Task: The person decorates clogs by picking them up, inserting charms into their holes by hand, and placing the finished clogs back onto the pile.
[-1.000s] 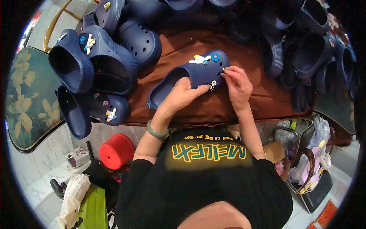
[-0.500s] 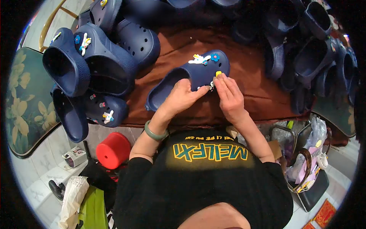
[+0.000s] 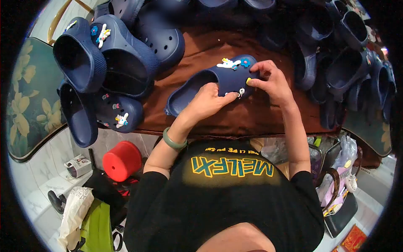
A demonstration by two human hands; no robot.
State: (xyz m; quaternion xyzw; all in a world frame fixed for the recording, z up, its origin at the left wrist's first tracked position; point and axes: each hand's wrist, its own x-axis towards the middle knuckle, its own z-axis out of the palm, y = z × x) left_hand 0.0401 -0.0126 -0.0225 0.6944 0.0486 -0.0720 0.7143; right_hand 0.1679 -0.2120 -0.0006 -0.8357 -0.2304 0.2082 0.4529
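Observation:
A navy clog lies toe to the right on the brown cloth. On its toe are a white character charm, a blue flower charm, a small black-and-white charm and a yellow charm. My left hand grips the clog's near side, its thumb along the upper and its fingers inside the opening. At the toe tip, my right hand has its thumb against the yellow charm and its fingers bent over the front of the toe. Those fingertips are partly hidden.
Navy clogs with charms are piled at the left, and more navy clogs crowd the right and back edges. A brown cloth covers the work surface. Below stand a red stool and a basket of bagged things.
My right hand has shifted from a pinch beside the yellow charm to the toe tip, fingers more spread and bent. The small black-and-white charm is more exposed. My left hand keeps its hold.

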